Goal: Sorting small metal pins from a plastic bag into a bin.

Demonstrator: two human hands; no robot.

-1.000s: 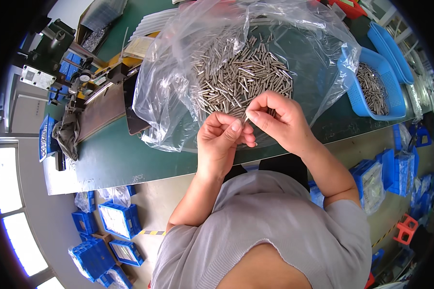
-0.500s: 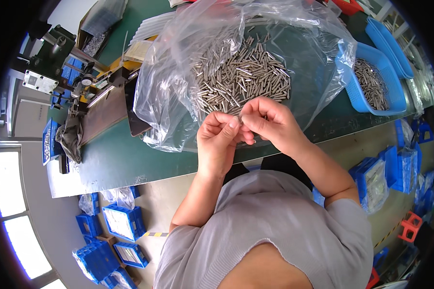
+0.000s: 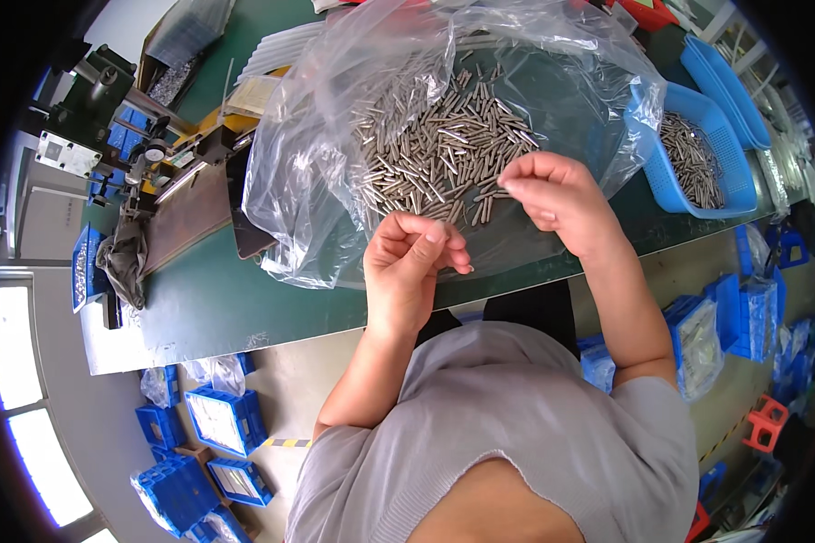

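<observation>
Silver-grey metal pins (image 3: 480, 131) lie in a loose heap on the spread clear plastic bag (image 3: 290, 163), which rests on the green tabletop (image 3: 281, 312). The left hand (image 3: 403, 267) hangs just in front of the heap, thumb and forefinger pressed together and the other fingers loosely curled; I cannot tell whether a pin sits in that pinch. The right hand (image 3: 561, 204) is at the heap's near right edge, thumb and fingertips drawn close together; whether they grip a pin is hidden too. Judging by the 2 poses, the step in hand looks like picking up and handling pins a few at a time, and the next move calls for a light fingertip pinch on a loose pin at the heap's rim. Room is good on the right, where the bag lies flat and bare between the heap and the blue basket (image 3: 741, 176), itself part filled with pins. Leftward, crumpled folds could snag a sleeve or fingers, with bare tabletop beyond them. The near edge runs below both hands, so a dropped pin could roll off.
</observation>
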